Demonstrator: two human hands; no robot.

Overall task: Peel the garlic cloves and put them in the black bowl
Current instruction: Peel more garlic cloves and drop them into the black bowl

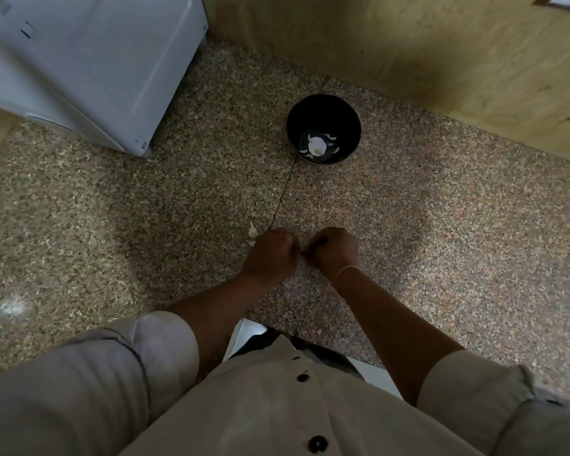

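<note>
1. The round black bowl [323,108] stands on the speckled brown granite counter [408,225], well apart from the hands and on their far side. Several pale pieces [316,146] lie on its bottom. I take them for peeled garlic, though peel mixed among them cannot be ruled out.
2. So the task looks partly done. Some cloves seem to be in the bowl, and one more seems to be in hand.
3. A pale papery scrap [252,230] lies on the counter just beside the left hand [270,255], at its far-left edge. Whether it is shed skin or an unpeeled clove is too small to tell. No other stock of garlic shows, so how many cloves remain is unclear.
4. The left hand and the right hand [334,251] are both curled knuckles-up, their fingertips meeting between them.
5. At that meeting point a small garlic clove [301,254] appears to be pinched from both sides, almost wholly hidden by the fingers. Its skin cannot be judged.
6. The clove sits at the fingertips, above the counter, with the bowl straight ahead and slightly right.
7. Still to do, as I judge it: strip this clove and carry it forward to the bowl.
</note>
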